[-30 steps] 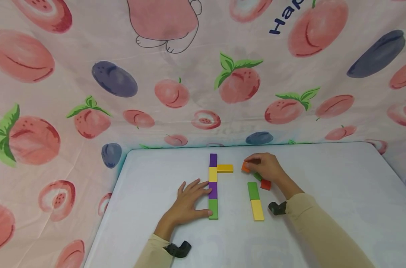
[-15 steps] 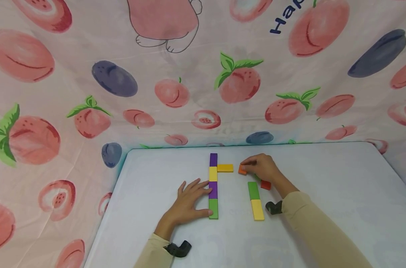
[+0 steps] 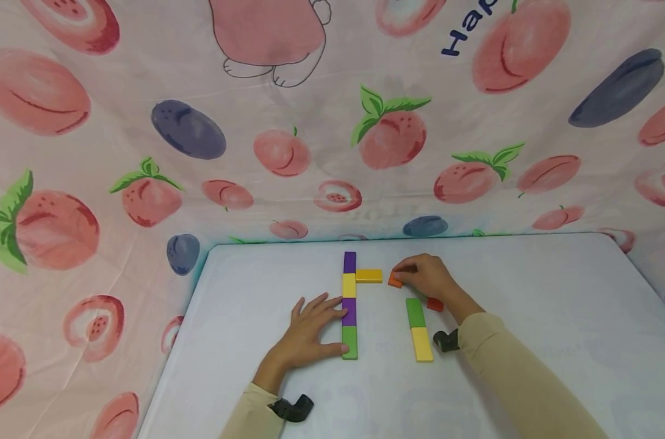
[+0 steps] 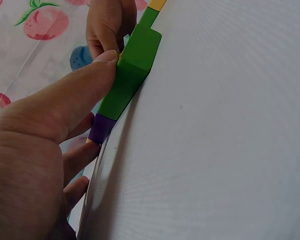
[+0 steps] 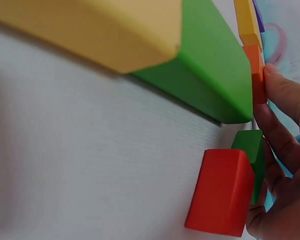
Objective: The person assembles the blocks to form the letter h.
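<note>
Orange block point(image 3: 394, 280) is being pinched between the thumb and fingers of the right hand point(image 3: 428, 277), at the tips, on the hand's left side. Key relation, as judged: directly left of the pinch, a yellow side block point(image 3: 369, 276) is being lined up end-on, its long axis running left-right towards the orange block; a narrow gap is being left between the two. The orange block is being held slightly askew to that line; its own long axis is being partly hidden by the fingers, so cannot be told. Farther left, the side block is being met by an upright column: upper purple block point(image 3: 349, 262), yellow column block point(image 3: 349, 285), lower purple block point(image 3: 349, 311), green column block point(image 3: 349, 341). The column is being touched from its left by the left hand point(image 3: 310, 335), fingers spread, thumb on the green, a fingertip on the lower purple. The orange block is clearly being served by the right hand, the nearer one. Bodyward of the pinch, a green block point(image 3: 415, 313) and a yellow block point(image 3: 422, 344) are being kept end to end; under the right palm, a red block point(image 5: 221, 192) and small green block point(image 5: 250, 144) are being sheltered. No containers are being seen.
</note>
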